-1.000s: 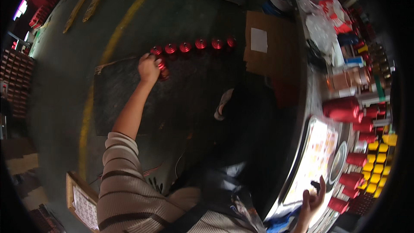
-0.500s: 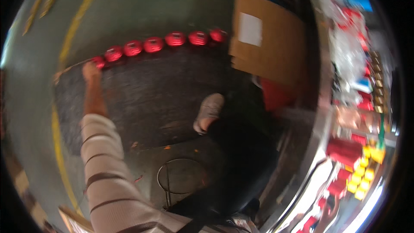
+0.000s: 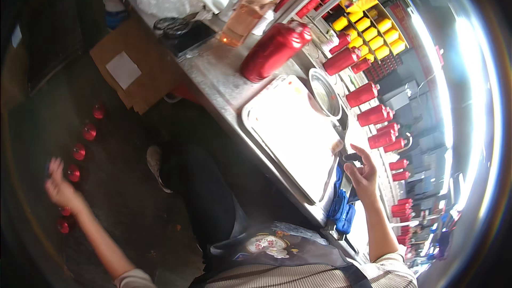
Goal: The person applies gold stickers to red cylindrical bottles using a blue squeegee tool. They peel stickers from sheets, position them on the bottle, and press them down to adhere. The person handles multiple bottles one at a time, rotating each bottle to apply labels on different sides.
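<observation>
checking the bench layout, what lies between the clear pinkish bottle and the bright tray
In the head view, a large red bottle sits between them.

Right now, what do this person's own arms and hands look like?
The left hand and right hand are ungloved, the forearms bare. The light beige left sleeve and finely striped beige right sleeve end below the hands. A small black piece shows at the right; whether worn, I cannot tell.
</observation>
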Motion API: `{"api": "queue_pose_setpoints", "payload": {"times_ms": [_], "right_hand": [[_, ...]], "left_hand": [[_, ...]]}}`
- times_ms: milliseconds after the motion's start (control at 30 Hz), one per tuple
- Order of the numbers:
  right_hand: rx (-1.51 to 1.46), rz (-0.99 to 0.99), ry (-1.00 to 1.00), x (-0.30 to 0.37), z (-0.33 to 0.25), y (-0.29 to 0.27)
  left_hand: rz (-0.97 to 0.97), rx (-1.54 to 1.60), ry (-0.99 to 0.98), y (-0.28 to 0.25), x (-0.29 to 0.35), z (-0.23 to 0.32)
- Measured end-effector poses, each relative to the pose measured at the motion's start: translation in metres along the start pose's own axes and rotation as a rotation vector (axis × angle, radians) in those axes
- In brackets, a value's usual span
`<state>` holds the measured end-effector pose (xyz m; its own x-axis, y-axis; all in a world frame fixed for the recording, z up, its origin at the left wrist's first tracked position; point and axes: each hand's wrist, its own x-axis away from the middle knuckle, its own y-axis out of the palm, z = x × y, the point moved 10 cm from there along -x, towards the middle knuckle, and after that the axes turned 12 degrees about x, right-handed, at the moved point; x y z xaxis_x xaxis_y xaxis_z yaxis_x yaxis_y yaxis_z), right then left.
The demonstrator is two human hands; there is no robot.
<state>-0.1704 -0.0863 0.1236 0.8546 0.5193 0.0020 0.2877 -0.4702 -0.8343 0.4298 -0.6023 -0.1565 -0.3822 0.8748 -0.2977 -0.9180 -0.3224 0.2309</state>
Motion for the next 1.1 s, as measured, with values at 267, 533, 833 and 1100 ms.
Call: {"api": "queue_pose_setpoints", "payload": {"times_ms": [267,533,833,1100], "right_hand": [[-0.232,0.128,0.175,0.09,0.086,-0.045],[-0.467,0.408,0.255,0.164,0.226,-0.067],[0.016,0.26,-0.349,0.149,0.13,-0.057],[-0.178,0.37,-0.035,0.2,0.213,-0.034]], "left_hand": [[-0.828,0.091,0.643,0.543,0.273,0.26],[-0.758,0.243,0.269,0.549,0.283,0.234],[-1.78,0.418,-0.848,0.431,0.621,0.373],[-2.098,0.048,-0.928,0.395,0.743,0.333]]}}
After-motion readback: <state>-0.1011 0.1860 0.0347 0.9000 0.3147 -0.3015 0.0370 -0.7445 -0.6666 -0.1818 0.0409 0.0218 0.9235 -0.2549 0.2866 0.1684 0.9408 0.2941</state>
